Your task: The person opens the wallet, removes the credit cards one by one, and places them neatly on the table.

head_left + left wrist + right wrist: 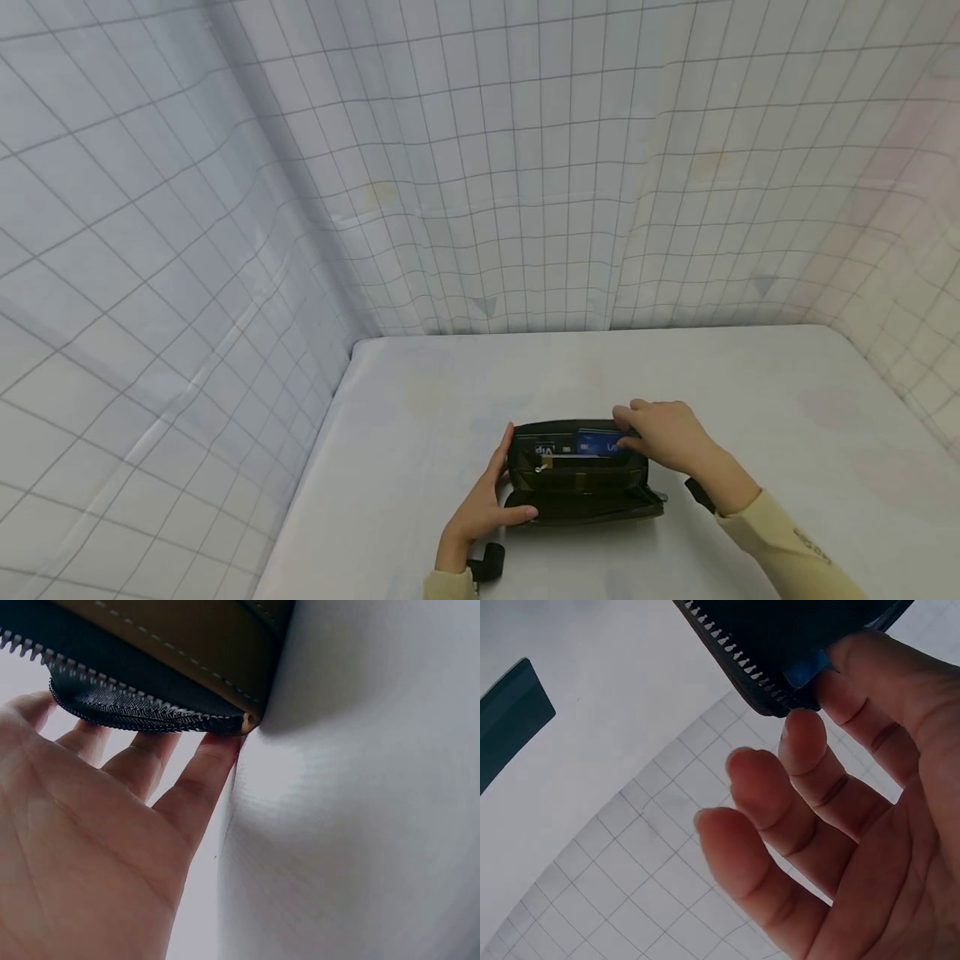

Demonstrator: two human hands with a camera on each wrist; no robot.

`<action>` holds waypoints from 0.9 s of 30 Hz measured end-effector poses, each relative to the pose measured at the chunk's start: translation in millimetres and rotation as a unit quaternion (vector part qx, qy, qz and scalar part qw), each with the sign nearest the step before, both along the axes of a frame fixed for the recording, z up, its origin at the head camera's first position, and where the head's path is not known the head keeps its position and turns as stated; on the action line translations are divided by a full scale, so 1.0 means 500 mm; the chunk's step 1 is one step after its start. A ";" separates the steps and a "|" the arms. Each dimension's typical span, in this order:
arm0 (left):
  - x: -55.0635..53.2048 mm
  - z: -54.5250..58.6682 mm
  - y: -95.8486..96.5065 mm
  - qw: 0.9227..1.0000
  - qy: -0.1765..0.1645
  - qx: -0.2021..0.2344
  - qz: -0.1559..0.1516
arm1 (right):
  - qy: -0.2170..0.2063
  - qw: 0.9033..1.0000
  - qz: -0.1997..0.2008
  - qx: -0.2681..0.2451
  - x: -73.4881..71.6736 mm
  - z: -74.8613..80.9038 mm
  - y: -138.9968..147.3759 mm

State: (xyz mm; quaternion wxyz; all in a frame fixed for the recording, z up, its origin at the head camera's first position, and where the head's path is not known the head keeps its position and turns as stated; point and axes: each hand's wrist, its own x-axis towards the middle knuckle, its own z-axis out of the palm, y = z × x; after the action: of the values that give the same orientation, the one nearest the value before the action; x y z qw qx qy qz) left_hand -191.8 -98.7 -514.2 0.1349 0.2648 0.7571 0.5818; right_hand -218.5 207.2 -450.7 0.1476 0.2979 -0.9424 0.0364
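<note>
A dark zip-around wallet [592,504] stands spread on the white table, its card slots facing me. Inside, a blue card [592,442] and a black card [542,448] with "VIP" lettering show in the upper panel. My left hand [482,504] holds the wallet's left side, thumb on the lower flap. In the left wrist view its fingertips support the zipped edge [135,709]. At the upper right corner my right hand [670,437] pinches the blue card's right end between thumb and forefinger. In the right wrist view, its other fingers [757,787] are loosely bent beside the wallet's corner.
The white table [420,400] extends around the wallet. Grid-patterned white curtains [487,167] hang behind and at both sides. A black wrist device [487,563] sits by the left wrist. A dark green flat piece [517,712] appears at the right wrist view's left edge.
</note>
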 end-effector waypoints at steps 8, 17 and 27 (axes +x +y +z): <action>-0.014 -0.050 -0.004 1.000 0.002 0.008 0.006 | -0.071 0.996 -0.003 -0.061 -0.005 0.000 0.003; -0.023 -0.077 -0.007 1.000 0.015 0.013 0.012 | -0.182 0.976 -0.008 -0.116 -0.011 0.004 0.007; -0.022 -0.068 -0.006 1.000 0.003 -0.001 0.016 | -0.239 0.963 0.023 -0.122 -0.011 0.013 0.008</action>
State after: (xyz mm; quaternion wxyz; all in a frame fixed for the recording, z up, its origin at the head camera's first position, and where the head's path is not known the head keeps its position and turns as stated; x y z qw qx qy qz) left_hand -203.0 -101.5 -548.4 0.1234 0.2540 0.7621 0.5826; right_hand -224.2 210.9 -444.0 -0.0479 0.2816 -0.9317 0.2244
